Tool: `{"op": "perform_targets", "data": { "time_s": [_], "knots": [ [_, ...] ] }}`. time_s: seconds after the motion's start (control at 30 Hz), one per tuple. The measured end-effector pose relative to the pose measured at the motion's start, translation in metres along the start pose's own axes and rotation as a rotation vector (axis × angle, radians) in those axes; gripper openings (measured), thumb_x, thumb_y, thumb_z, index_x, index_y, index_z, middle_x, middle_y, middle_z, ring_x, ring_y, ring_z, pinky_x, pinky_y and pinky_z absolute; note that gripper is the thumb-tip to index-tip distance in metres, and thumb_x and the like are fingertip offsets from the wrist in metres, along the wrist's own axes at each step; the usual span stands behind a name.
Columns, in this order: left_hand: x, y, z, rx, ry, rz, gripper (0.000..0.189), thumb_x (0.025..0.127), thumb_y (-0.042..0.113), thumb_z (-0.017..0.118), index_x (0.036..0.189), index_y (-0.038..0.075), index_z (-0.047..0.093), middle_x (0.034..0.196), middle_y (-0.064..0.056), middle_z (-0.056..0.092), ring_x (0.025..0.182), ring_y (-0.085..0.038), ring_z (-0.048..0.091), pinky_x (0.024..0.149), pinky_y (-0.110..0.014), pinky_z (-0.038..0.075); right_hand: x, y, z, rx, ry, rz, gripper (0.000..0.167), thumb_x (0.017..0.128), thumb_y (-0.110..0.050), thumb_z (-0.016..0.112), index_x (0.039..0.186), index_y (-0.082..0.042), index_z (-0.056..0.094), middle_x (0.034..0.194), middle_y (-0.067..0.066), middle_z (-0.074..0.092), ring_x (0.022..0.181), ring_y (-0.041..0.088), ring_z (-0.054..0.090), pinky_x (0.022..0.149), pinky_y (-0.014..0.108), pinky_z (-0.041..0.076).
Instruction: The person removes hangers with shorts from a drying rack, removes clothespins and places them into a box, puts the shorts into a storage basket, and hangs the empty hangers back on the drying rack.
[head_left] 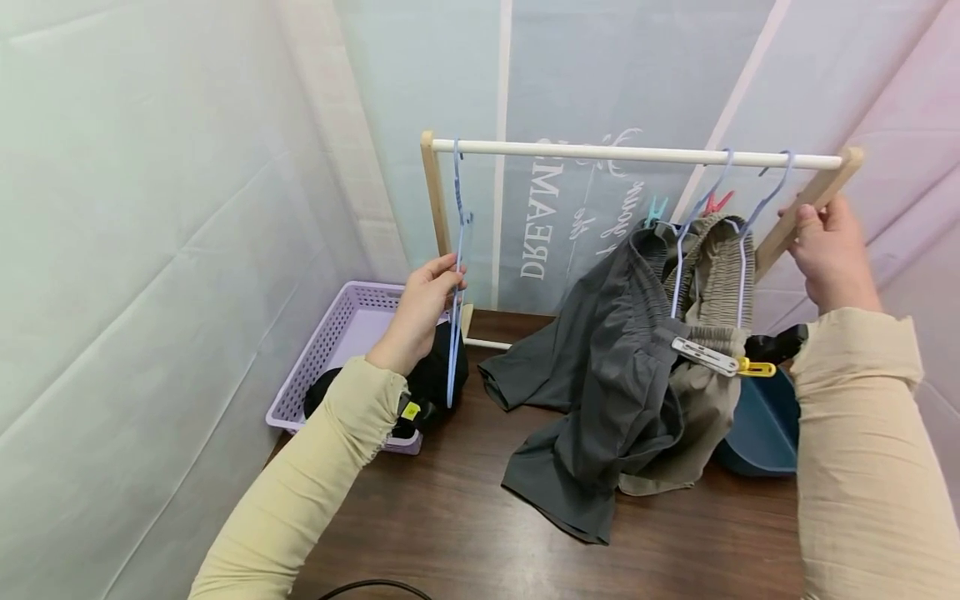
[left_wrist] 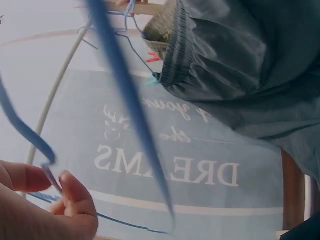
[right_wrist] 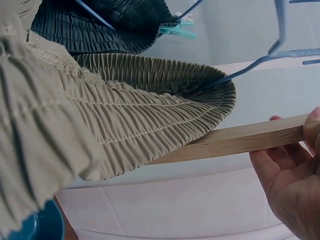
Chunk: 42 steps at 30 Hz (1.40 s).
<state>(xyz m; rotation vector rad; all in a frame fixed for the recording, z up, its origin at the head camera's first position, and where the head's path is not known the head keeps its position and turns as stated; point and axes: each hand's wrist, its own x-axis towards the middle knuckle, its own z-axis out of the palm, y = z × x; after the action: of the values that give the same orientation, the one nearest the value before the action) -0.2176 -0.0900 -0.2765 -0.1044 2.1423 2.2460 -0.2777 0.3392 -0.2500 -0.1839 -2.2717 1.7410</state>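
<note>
A blue clothes hanger hangs from the left end of the white rail, seen nearly edge-on in the head view. My left hand pinches its side between thumb and fingers; the left wrist view shows the thumb and fingers closed on the blue wire. On the right, my right hand grips the rack's wooden upright. Dark grey shorts and khaki shorts hang by their waistbands on two more blue hangers near that upright, held with clothespins.
A lilac basket with black items stands on the brown table at left. Behind the shorts sits a dark blue bin. Teal and red clothespins show at the waistbands. A black cable lies at the front.
</note>
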Motion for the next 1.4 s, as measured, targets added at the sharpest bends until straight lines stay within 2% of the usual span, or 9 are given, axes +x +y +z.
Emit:
{"op": "perform_targets", "data": {
  "time_s": [0.2, 0.3, 0.4, 0.47, 0.6, 0.77, 0.87, 1.03, 1.4],
  "knots": [
    [-0.002, 0.011, 0.005, 0.061, 0.001, -0.063, 0.047, 0.099, 0.010, 0.041, 0.145, 0.001, 0.035, 0.117, -0.010, 0.053, 0.098, -0.014, 0.049, 0.086, -0.025, 0.039, 0.000, -0.002, 0.001, -0.043, 0.007, 0.014, 0.029, 0.100, -0.036, 0.029, 0.128, -0.034, 0.037, 0.103, -0.022, 0.044, 0.141, 0.011, 0.030, 0.120, 0.041, 0.013],
    [-0.002, 0.017, 0.008, 0.098, 0.004, -0.083, 0.054, 0.098, 0.013, 0.042, 0.149, 0.002, 0.027, 0.138, -0.014, 0.045, 0.124, -0.021, 0.044, 0.106, -0.033, 0.034, 0.000, -0.002, 0.001, -0.056, 0.011, 0.016, 0.030, 0.100, -0.036, 0.028, 0.129, -0.035, 0.037, 0.103, -0.022, 0.044, 0.140, 0.010, 0.030, 0.120, 0.042, 0.013],
    [-0.005, 0.024, 0.012, 0.132, 0.027, -0.080, 0.061, 0.097, 0.014, 0.043, 0.152, 0.006, 0.017, 0.158, -0.011, 0.022, 0.144, -0.024, 0.023, 0.119, -0.038, 0.021, 0.001, -0.001, 0.000, -0.055, 0.013, 0.024, 0.030, 0.100, -0.036, 0.028, 0.130, -0.035, 0.036, 0.103, -0.021, 0.043, 0.139, 0.010, 0.031, 0.120, 0.042, 0.014],
    [-0.008, 0.029, 0.017, 0.144, 0.053, -0.059, 0.063, 0.096, 0.014, 0.043, 0.152, 0.009, 0.015, 0.159, -0.010, 0.015, 0.147, -0.023, 0.016, 0.120, -0.040, 0.019, 0.002, -0.002, 0.001, -0.047, 0.015, 0.028, 0.030, 0.101, -0.035, 0.028, 0.129, -0.035, 0.036, 0.102, -0.021, 0.043, 0.138, 0.010, 0.032, 0.120, 0.041, 0.014],
    [-0.019, 0.037, 0.034, 0.174, 0.094, 0.028, 0.060, 0.094, 0.012, 0.045, 0.150, 0.014, 0.024, 0.155, -0.008, 0.020, 0.142, -0.023, 0.024, 0.116, -0.041, 0.025, 0.002, -0.002, 0.002, -0.036, 0.016, 0.032, 0.028, 0.101, -0.035, 0.029, 0.128, -0.033, 0.037, 0.102, -0.021, 0.044, 0.137, 0.009, 0.033, 0.120, 0.041, 0.015],
    [-0.038, 0.041, 0.061, 0.188, 0.044, 0.159, 0.055, 0.091, 0.007, 0.046, 0.144, 0.012, 0.034, 0.149, -0.009, 0.029, 0.139, -0.021, 0.029, 0.114, -0.041, 0.028, 0.001, -0.003, 0.002, -0.055, 0.014, 0.044, 0.027, 0.101, -0.035, 0.029, 0.127, -0.033, 0.037, 0.102, -0.022, 0.044, 0.138, 0.009, 0.033, 0.120, 0.041, 0.015],
    [-0.047, 0.038, 0.079, 0.177, -0.016, 0.197, 0.053, 0.090, 0.005, 0.046, 0.142, 0.009, 0.037, 0.147, -0.010, 0.033, 0.138, -0.021, 0.030, 0.113, -0.040, 0.030, 0.001, -0.004, 0.001, -0.099, 0.010, 0.057, 0.030, 0.101, -0.036, 0.026, 0.129, -0.035, 0.035, 0.102, -0.024, 0.042, 0.141, 0.009, 0.030, 0.120, 0.042, 0.016],
    [-0.055, 0.025, 0.107, 0.145, -0.091, 0.196, 0.051, 0.089, 0.003, 0.045, 0.140, 0.009, 0.041, 0.142, -0.011, 0.040, 0.132, -0.023, 0.037, 0.109, -0.039, 0.034, 0.000, -0.005, 0.001, -0.125, 0.017, 0.064, 0.032, 0.101, -0.036, 0.024, 0.132, -0.035, 0.032, 0.102, -0.024, 0.041, 0.142, 0.011, 0.029, 0.119, 0.042, 0.017],
    [-0.046, -0.016, 0.151, 0.065, -0.247, 0.144, 0.038, 0.096, 0.003, 0.044, 0.133, 0.010, 0.051, 0.130, -0.009, 0.055, 0.120, -0.023, 0.053, 0.092, -0.019, 0.044, 0.001, -0.003, 0.001, -0.083, 0.016, 0.055, 0.029, 0.101, -0.036, 0.027, 0.128, -0.034, 0.035, 0.102, -0.023, 0.042, 0.139, 0.010, 0.031, 0.120, 0.042, 0.016]
  ]
}}
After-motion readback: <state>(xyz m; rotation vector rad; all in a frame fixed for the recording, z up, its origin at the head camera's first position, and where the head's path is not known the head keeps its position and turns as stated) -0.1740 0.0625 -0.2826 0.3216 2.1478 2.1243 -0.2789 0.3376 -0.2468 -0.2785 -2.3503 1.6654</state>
